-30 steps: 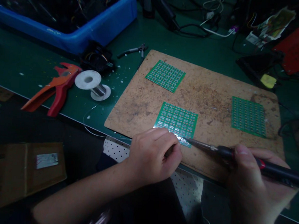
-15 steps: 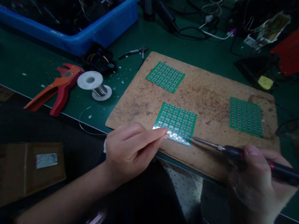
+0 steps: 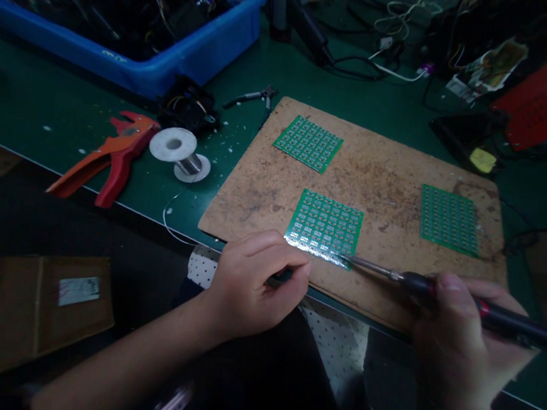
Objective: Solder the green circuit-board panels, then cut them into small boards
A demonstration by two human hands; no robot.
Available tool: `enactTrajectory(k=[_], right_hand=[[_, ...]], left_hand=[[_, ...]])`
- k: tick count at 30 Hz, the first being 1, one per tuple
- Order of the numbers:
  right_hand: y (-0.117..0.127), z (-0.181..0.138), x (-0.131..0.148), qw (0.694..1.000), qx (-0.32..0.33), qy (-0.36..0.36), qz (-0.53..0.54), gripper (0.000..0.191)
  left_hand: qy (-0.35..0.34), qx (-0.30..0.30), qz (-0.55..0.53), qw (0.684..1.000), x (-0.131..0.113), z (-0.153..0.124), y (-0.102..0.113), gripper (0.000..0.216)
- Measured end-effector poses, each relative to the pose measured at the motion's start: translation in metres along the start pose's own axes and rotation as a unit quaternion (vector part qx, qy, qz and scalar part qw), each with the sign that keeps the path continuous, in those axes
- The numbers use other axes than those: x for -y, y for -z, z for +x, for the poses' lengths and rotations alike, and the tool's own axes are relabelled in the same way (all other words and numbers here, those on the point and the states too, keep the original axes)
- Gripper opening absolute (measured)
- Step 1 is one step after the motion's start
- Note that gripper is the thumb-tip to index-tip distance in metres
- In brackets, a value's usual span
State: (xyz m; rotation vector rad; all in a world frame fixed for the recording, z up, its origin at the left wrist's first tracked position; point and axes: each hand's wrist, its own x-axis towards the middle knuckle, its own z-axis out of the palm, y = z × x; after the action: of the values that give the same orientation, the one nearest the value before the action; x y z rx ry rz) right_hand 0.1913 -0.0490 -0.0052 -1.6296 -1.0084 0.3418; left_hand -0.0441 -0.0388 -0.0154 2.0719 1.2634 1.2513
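My right hand (image 3: 476, 335) grips a soldering iron (image 3: 423, 286) by its black handle. The iron's metal tip rests at the lower right edge of a green circuit board panel (image 3: 326, 225), touching it or just above. My left hand (image 3: 260, 283) is closed in a pinch at the front edge of the fibreboard, just below the panel's lower left. Thin solder wire (image 3: 165, 222) runs from a white spool (image 3: 189, 160) toward this hand, which is closed on it; the wire's end is too fine to make out.
Two more green panels, one at the back left (image 3: 309, 143) and one at the right (image 3: 450, 220), lie on the brown fibreboard (image 3: 385, 169). Around it are orange-red cutters (image 3: 121, 155), small pliers (image 3: 251, 97), a blue bin (image 3: 209, 55) and a red device (image 3: 544, 103).
My left hand has drawn back from the panel toward the board's front edge, its fingers curling in. The iron's tip stays at the panel's lower right. The view has shifted slightly.
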Motion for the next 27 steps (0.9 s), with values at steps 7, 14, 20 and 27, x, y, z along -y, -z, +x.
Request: enactTrajectory(k=[7, 14, 20, 27], right_hand=[[-0.0005, -0.0032, 0.0019, 0.998, 0.036, 0.034, -0.039, 0.019], [-0.0031, -0.0008, 0.0015, 0.997, 0.04, 0.051, -0.042, 0.019], [-0.0024, -0.0005, 0.0011, 0.996, 0.04, 0.058, -0.049, 0.017], [-0.0038, -0.0011, 0.0018, 0.997, 0.041, 0.051, -0.042, 0.017]], left_hand=[[0.005, 0.006, -0.007, 1.0, 0.0003, -0.0013, -0.0053, 0.009], [0.01, 0.017, 0.003, 1.0, 0.0011, 0.0006, -0.0076, 0.008], [0.017, 0.027, 0.005, 0.999, 0.0003, 0.0008, -0.0073, 0.008], [0.012, 0.029, 0.006, 0.999, 0.0004, 0.0009, -0.0087, 0.007]])
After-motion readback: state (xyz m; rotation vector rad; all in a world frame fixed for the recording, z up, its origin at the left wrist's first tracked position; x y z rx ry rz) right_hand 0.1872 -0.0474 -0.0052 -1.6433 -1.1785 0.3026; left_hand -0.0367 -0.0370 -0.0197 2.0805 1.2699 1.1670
